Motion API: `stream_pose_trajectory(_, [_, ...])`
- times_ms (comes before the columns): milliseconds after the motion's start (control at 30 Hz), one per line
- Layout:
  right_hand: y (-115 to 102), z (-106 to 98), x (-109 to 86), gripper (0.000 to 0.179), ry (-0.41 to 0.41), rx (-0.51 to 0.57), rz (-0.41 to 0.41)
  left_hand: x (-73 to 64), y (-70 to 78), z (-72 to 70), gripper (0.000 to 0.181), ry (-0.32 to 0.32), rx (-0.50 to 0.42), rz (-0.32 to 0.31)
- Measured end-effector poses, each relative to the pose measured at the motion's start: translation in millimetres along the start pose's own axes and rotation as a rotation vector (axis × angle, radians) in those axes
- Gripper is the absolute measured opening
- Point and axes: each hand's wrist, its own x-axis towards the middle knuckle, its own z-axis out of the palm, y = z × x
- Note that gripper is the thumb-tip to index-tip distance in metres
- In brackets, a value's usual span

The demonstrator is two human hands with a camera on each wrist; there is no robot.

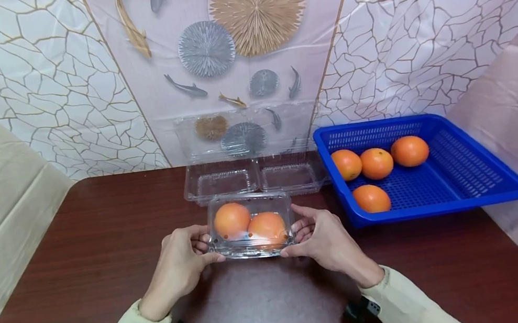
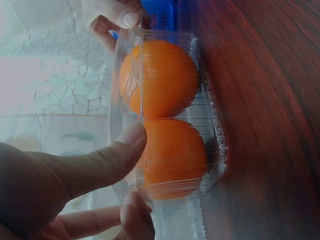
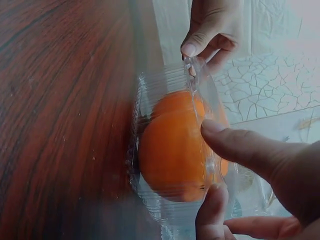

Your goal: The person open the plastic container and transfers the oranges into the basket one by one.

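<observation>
A clear plastic clamshell box (image 1: 263,204) with its lid down holds two oranges (image 1: 232,219) side by side. My left hand (image 1: 179,262) grips its left end, thumb at the near corner and fingers along the side. On the opposite end, my right hand (image 1: 331,243) holds the box in the same way. From the left wrist view, the left thumb (image 2: 117,155) presses at the seam where lid and base meet, the two oranges (image 2: 165,77) showing through the wall. The right thumb (image 3: 237,142) lies against the same rim in the right wrist view.
Behind the held box stand two more clear clamshell boxes (image 1: 223,183) with lids raised against the patterned backdrop (image 1: 138,90). To the right, a blue plastic basket (image 1: 472,160) contains several oranges (image 1: 409,151). Everything stands on a dark wooden table (image 1: 85,264).
</observation>
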Motion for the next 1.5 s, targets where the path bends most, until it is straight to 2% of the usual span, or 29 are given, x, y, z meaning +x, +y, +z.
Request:
stream_pose_trajectory(200, [-1.1, 0.2, -1.1, 0.093, 0.012, -0.007, 0.011, -6.7, 4.0, 3.2, 0.044, 0.042, 0.065, 0.002])
stream_pose_trajectory(567, [-4.9, -3.4, -3.1, 0.094, 0.0, -0.019, 0.027, -8.9, 7.4, 5.3, 0.036, 0.051, 0.062, -0.011])
stream_pose_trajectory(900, [-4.0, -9.7, -2.7, 0.09, -0.045, 0.017, 0.016, -10.8, 8.0, 5.4, 0.03, 0.034, 0.052, 0.022])
stream_pose_trajectory(1000, [-2.6, -9.5, -3.2, 0.091, -0.063, 0.027, 0.001, -11.8, 7.7, 4.6, 0.027, 0.016, 0.068, 0.051])
stream_pose_trajectory(1133, [-2.2, -8.9, -3.6, 0.09, -0.087, 0.039, -0.007, -11.2, 6.5, 1.3, 0.026, -0.021, 0.102, 0.058])
stream_pose_trajectory(1267, [-2.9, -8.3, -4.2, 0.088, -0.083, 0.04, -0.005, -9.5, 5.6, -1.2, 0.028, -0.049, 0.092, 0.056])
stream_pose_trajectory(1500, [-3.8, -8.4, -7.6, 0.086, -0.065, 0.034, -0.029, -7.1, 7.8, -0.1, 0.025, -0.051, 0.093, 0.053])
